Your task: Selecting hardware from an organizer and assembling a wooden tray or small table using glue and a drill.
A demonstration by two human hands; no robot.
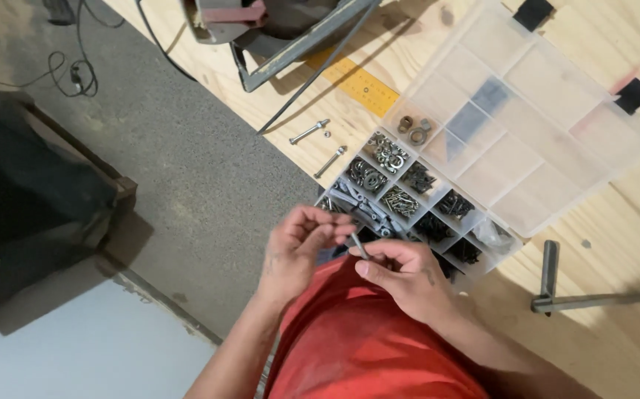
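Lower centre: your right hand and left hand both pinch a short grey metal bolt, axis diagonal, between them.

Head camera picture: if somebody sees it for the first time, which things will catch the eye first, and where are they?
In the lower middle, the left hand and right hand hold a small bolt between their fingertips, above a red garment. Just beyond them lies an open organiser box full of screws and washers, its clear lid folded back on the wooden workbench. Two loose bolts lie near the bench edge.
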